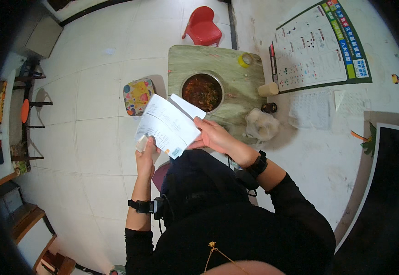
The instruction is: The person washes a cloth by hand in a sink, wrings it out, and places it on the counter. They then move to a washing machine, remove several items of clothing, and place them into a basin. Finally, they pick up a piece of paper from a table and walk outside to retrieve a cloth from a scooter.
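Note:
My left hand [147, 157] grips the lower left side of some white papers [167, 125] that bear writing. A small crumpled whitish piece [141, 143], perhaps tissue or paper, is under its thumb. On the right edge, my right hand [211, 136] pinches the papers between thumb and fingers. A separate narrow white sheet or flap [188, 106] sticks out at the upper right of them. Just beyond lies a round metal pot [222, 99] holding dark reddish-brown food [202, 91]. The papers are held in the air and hide part of the low table [232, 77].
On the table stand a yellow tape roll [245, 60], a beige cup [268, 89], a small dark jar [269, 108] and a knotted plastic bag [262, 124]. A patterned stool [139, 96] is at its left, a red chair [203, 27] behind. A printed poster [318, 48] hangs on the right wall.

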The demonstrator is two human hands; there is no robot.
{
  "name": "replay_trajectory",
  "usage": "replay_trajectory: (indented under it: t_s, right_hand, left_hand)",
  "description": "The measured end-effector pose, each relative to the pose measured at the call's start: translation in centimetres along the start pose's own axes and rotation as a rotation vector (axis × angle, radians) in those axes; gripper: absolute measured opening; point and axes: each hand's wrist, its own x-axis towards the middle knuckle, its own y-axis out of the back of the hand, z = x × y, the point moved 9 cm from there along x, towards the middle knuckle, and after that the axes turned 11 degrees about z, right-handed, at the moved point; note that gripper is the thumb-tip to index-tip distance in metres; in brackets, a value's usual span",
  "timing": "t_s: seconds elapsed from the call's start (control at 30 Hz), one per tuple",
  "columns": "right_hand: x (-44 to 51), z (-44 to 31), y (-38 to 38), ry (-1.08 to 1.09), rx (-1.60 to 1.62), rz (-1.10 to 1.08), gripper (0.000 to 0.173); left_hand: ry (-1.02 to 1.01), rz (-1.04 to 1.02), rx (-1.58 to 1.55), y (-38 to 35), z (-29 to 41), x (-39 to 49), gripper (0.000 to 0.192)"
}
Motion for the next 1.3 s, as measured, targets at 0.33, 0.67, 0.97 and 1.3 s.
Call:
replay_trajectory:
  t_s: [0.33, 0.67, 0.97, 1.3]
  right_hand:
    - [0.7, -8.9, -0.1, 0.735, -1.161, 0.261, 0.032]
    - [6.9, 1.5, -17.3, 0.582, -1.143, -0.379, 0.024]
    - [15.8, 14.1, -34.3, -0.055, -0.784, -0.533, 0.034]
    - [19.0, 20.1, -52.2, 0.28, -1.178, -0.786, 0.037]
  left_hand:
    - [-0.318, 0.027, 0.291, 6.5, 7.8, -3.1, 0.02]
    - [-0.364, 0.062, 0.358, 12.0, 9.6, -2.4, 0.025]
    - [-0.22, 0.356, 0.107, 32.9, 13.7, 0.4, 0.025]
    - [-0.432, 0.374, -0.01, 42.8, 24.1, 0.6, 0.028]
